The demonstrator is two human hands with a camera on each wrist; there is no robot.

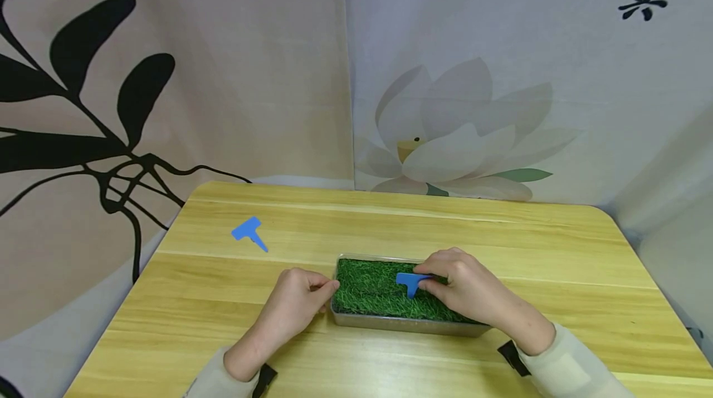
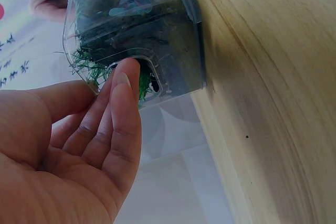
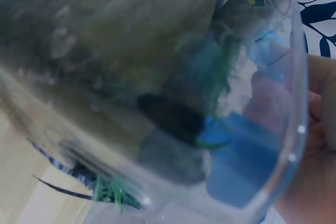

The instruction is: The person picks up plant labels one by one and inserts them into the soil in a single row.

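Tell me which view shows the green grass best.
The head view: it shows the grass from above, partly hidden by the right hand. The left wrist view shows strands near one end of the container; the right wrist view, only scattered, blurred strands.

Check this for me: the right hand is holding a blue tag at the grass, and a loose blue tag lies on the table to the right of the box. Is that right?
Not quite: the loose tag lies on the table to the left of the box, as the head view shows. The right hand does hold a blue tag at the grass.
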